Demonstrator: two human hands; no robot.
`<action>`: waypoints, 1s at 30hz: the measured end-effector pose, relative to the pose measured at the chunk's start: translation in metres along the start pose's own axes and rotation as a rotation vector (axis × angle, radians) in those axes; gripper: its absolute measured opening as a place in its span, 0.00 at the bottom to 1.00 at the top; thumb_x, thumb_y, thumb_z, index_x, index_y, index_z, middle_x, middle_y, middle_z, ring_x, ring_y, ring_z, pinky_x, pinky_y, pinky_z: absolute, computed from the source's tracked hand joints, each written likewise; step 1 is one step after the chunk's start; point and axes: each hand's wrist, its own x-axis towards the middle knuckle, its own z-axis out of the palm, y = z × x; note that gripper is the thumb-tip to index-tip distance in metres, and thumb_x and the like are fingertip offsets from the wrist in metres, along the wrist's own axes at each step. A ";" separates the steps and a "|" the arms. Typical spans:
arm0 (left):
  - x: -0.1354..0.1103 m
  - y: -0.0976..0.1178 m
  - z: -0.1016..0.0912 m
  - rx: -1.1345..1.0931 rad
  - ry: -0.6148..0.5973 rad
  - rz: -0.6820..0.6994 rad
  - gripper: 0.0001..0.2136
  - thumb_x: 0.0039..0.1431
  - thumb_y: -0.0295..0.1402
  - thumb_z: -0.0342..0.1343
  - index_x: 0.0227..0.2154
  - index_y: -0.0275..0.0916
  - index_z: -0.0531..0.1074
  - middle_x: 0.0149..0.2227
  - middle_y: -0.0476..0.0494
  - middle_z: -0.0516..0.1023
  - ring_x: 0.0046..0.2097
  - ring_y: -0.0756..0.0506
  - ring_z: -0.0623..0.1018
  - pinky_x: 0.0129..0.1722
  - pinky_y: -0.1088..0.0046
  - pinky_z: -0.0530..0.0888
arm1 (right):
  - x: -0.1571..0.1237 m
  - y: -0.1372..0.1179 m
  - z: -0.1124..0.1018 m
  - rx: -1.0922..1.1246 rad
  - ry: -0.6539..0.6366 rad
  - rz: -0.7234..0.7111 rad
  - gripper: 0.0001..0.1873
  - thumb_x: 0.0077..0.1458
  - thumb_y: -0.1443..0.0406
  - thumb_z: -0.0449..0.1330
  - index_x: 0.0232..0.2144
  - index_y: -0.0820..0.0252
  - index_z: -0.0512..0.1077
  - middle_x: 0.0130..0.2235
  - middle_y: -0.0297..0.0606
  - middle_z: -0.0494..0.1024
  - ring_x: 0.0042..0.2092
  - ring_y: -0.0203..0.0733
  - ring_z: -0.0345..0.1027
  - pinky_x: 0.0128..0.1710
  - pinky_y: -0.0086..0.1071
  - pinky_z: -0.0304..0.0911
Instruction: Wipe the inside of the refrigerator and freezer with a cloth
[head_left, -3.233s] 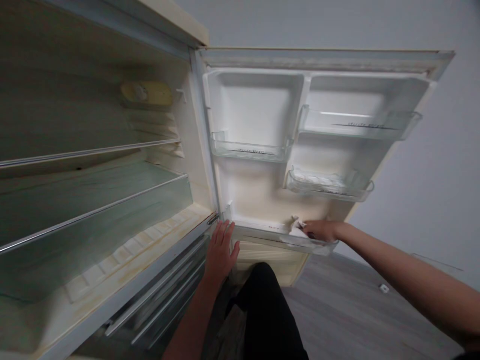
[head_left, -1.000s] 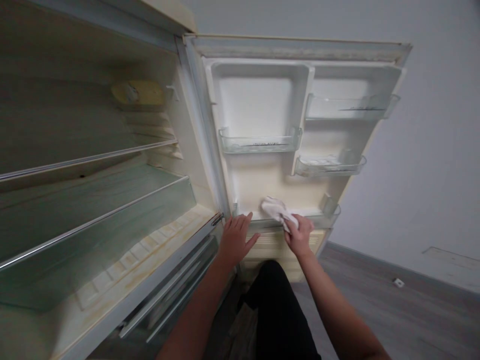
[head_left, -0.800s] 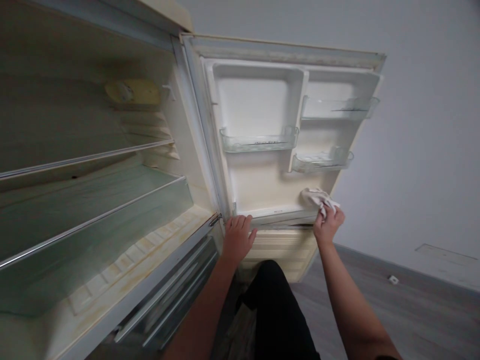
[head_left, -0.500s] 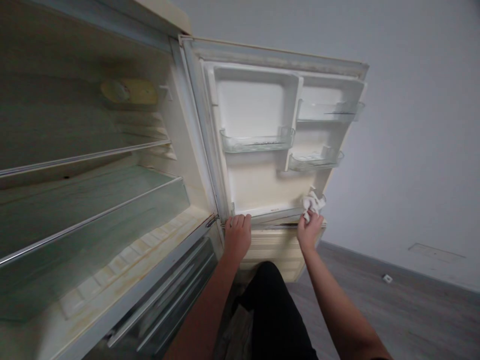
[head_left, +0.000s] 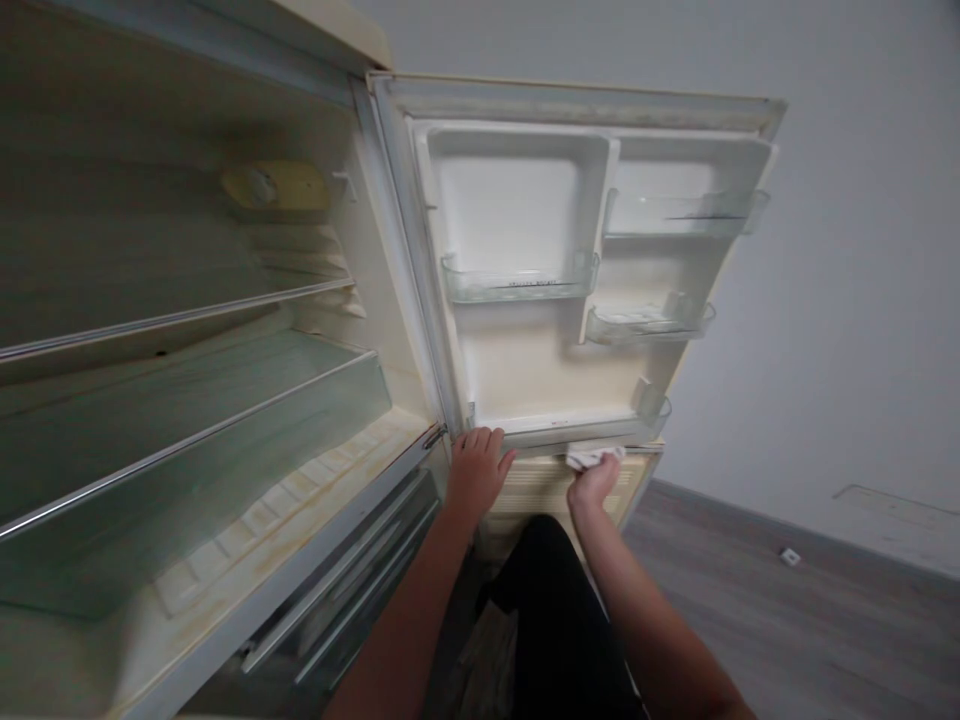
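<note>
Grey wall (head_left: 862, 250) and grey plank floor (head_left: 787, 640) framed an open cream refrigerator (head_left: 300, 490), its door (head_left: 525, 365) swung wide. Left hand (head_left: 480, 468) lay open, fingers flat on the left end of the clear plastic bottom door shelf (head_left: 570, 428). Right hand (head_left: 596, 483) was closed around a crumpled white cloth (head_left: 591, 457), pressed against the door just beneath that shelf's front edge. Black-clad leg (head_left: 555, 620) showed below, between both forearms

door shelf (head_left: 559, 428) | white cloth (head_left: 592, 457) against front edge | left hand (head_left: 478, 470) touching left end
</note>
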 end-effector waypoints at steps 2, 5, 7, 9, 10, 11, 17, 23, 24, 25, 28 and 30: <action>-0.002 -0.005 0.001 -0.005 -0.007 0.008 0.13 0.67 0.40 0.52 0.48 0.39 0.69 0.42 0.39 0.75 0.48 0.36 0.72 0.49 0.56 0.67 | 0.041 -0.026 -0.028 0.018 0.118 -0.003 0.18 0.57 0.53 0.41 0.38 0.53 0.65 0.33 0.33 0.71 0.31 0.39 0.70 0.27 0.32 0.70; -0.006 -0.012 0.000 -0.028 -0.001 0.016 0.11 0.67 0.39 0.51 0.46 0.39 0.69 0.41 0.39 0.75 0.48 0.36 0.72 0.50 0.57 0.68 | 0.077 -0.055 -0.063 0.049 0.252 0.011 0.19 0.55 0.52 0.43 0.37 0.55 0.68 0.30 0.35 0.73 0.29 0.40 0.71 0.23 0.33 0.69; -0.008 -0.016 0.000 -0.048 0.008 0.018 0.09 0.67 0.38 0.51 0.44 0.39 0.69 0.41 0.40 0.75 0.48 0.37 0.72 0.50 0.57 0.68 | 0.079 -0.061 -0.073 0.121 0.322 0.049 0.21 0.54 0.53 0.42 0.38 0.55 0.69 0.30 0.35 0.75 0.29 0.41 0.72 0.24 0.33 0.70; -0.010 -0.018 -0.001 -0.064 0.020 0.020 0.08 0.67 0.38 0.51 0.42 0.40 0.69 0.40 0.40 0.75 0.48 0.37 0.72 0.50 0.56 0.68 | 0.065 -0.055 -0.070 0.201 0.340 0.102 0.22 0.54 0.55 0.41 0.39 0.54 0.70 0.31 0.36 0.76 0.30 0.40 0.73 0.26 0.35 0.72; -0.011 -0.019 -0.002 -0.071 0.026 0.019 0.07 0.68 0.37 0.51 0.41 0.40 0.69 0.40 0.41 0.75 0.47 0.37 0.72 0.50 0.56 0.68 | 0.053 -0.048 -0.063 0.236 0.306 0.142 0.21 0.54 0.55 0.42 0.40 0.54 0.71 0.31 0.36 0.76 0.30 0.40 0.74 0.27 0.36 0.72; -0.012 -0.020 -0.003 -0.076 0.030 0.017 0.07 0.68 0.37 0.50 0.41 0.41 0.69 0.40 0.41 0.74 0.47 0.37 0.72 0.50 0.57 0.68 | 0.039 -0.040 -0.052 0.263 0.241 0.191 0.20 0.54 0.55 0.44 0.39 0.53 0.71 0.31 0.35 0.77 0.31 0.41 0.74 0.28 0.36 0.73; -0.018 -0.026 -0.008 -0.125 0.041 0.013 0.07 0.68 0.37 0.49 0.41 0.41 0.68 0.44 0.38 0.74 0.52 0.37 0.72 0.53 0.56 0.69 | -0.058 0.006 0.039 0.447 -0.361 0.547 0.15 0.54 0.56 0.54 0.38 0.56 0.74 0.34 0.39 0.81 0.35 0.43 0.75 0.35 0.37 0.74; -0.029 -0.042 -0.012 -0.278 0.056 0.076 0.15 0.62 0.43 0.57 0.45 0.40 0.66 0.48 0.36 0.73 0.61 0.36 0.68 0.59 0.55 0.67 | -0.107 0.016 0.069 0.517 -0.716 0.864 0.15 0.57 0.59 0.52 0.38 0.61 0.74 0.39 0.43 0.82 0.40 0.44 0.76 0.42 0.41 0.74; -0.031 -0.045 -0.012 -0.297 0.064 0.077 0.16 0.61 0.44 0.58 0.44 0.40 0.66 0.47 0.37 0.73 0.61 0.36 0.68 0.60 0.55 0.67 | -0.109 0.016 0.067 0.518 -0.733 0.878 0.15 0.58 0.59 0.51 0.38 0.61 0.74 0.41 0.44 0.82 0.43 0.44 0.76 0.45 0.43 0.73; -0.033 -0.048 -0.012 -0.313 0.072 0.074 0.16 0.60 0.44 0.59 0.44 0.40 0.66 0.46 0.37 0.73 0.62 0.36 0.68 0.60 0.54 0.67 | -0.110 0.016 0.065 0.520 -0.747 0.870 0.15 0.59 0.59 0.52 0.38 0.60 0.74 0.42 0.44 0.82 0.45 0.45 0.76 0.49 0.44 0.72; -0.039 -0.054 -0.012 -0.357 0.101 0.064 0.20 0.56 0.48 0.62 0.43 0.41 0.66 0.45 0.38 0.73 0.63 0.35 0.67 0.61 0.53 0.66 | -0.115 0.019 0.066 0.557 -0.765 0.794 0.17 0.61 0.56 0.52 0.42 0.59 0.75 0.46 0.42 0.82 0.52 0.43 0.74 0.60 0.44 0.65; -0.041 -0.059 -0.012 -0.387 0.124 0.064 0.22 0.53 0.51 0.63 0.42 0.41 0.66 0.44 0.37 0.74 0.63 0.34 0.67 0.61 0.52 0.66 | -0.122 0.022 0.075 0.594 -0.725 0.779 0.18 0.62 0.55 0.52 0.45 0.57 0.75 0.46 0.40 0.81 0.52 0.42 0.74 0.62 0.43 0.63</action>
